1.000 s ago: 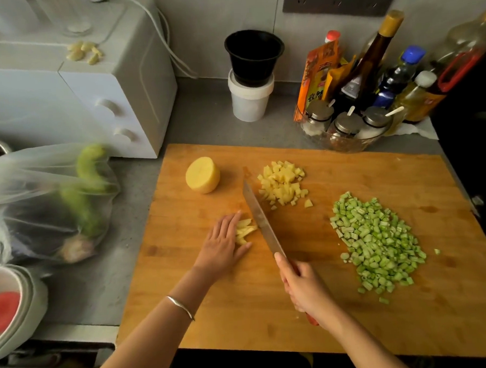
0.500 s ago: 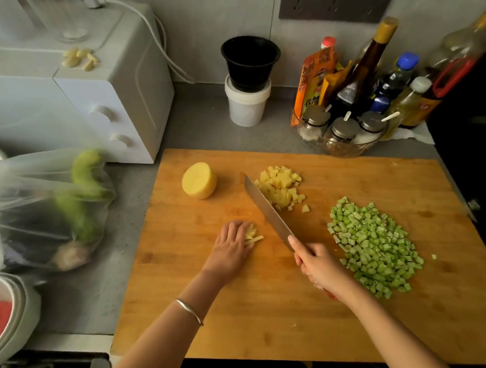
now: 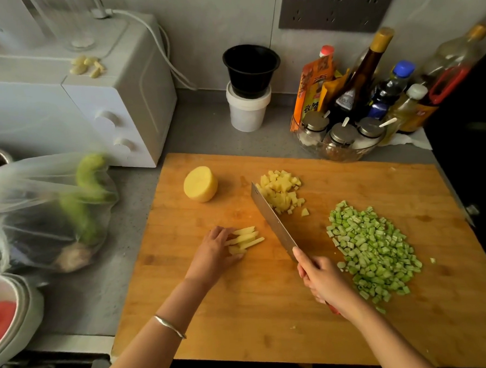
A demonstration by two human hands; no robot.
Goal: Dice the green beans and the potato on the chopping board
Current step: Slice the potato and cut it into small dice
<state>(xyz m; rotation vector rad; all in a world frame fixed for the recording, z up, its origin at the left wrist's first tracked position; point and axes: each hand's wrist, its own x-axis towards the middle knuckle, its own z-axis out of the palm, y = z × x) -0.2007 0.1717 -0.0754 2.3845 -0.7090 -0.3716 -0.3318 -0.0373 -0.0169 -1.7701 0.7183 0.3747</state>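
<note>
You were mid-potato: left hand (image 3: 214,255) fingers curled, pinning pale yellow potato sticks (image 3: 246,238) at 9 o'clock of the broad steel knife (image 3: 272,221) fist-gripped by right hand (image 3: 325,280); crosscutting looked next.

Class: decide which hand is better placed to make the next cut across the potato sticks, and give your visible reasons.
Right. The right hand grips the knife, blade just beside the potato sticks; the left hand holds those sticks steady on the chopping board.

Green beans (image 3: 373,250), yellow potato (image 3: 200,183), red handle (image 3: 333,309)
</note>
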